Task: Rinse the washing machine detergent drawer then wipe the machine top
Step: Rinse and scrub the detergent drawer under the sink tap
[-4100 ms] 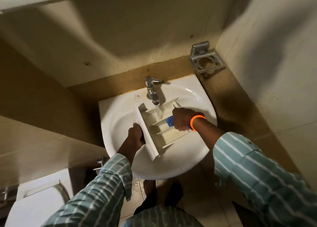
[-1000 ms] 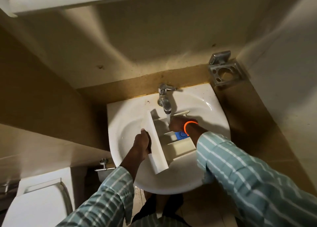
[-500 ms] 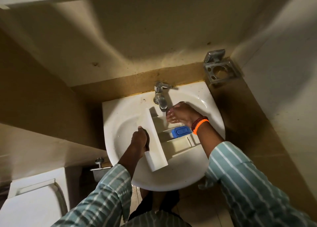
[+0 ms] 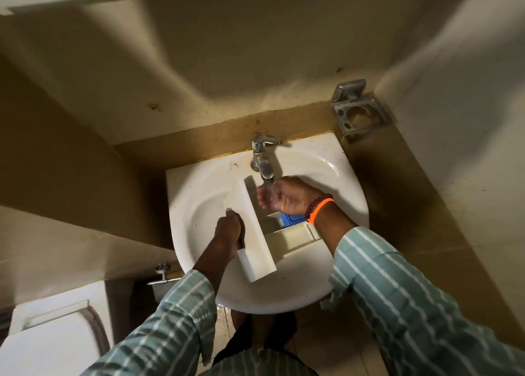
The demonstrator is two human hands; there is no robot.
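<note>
right now the white detergent drawer [image 4: 257, 233] lies in the sink [image 4: 199, 205], tilted across the basin. left hand [image 4: 228, 232] grips its front panel. right hand [image 4: 287, 198] is cupped, fingers loose, under the faucet [image 4: 262, 162] at the sink's back edge, holding nothing.
</note>
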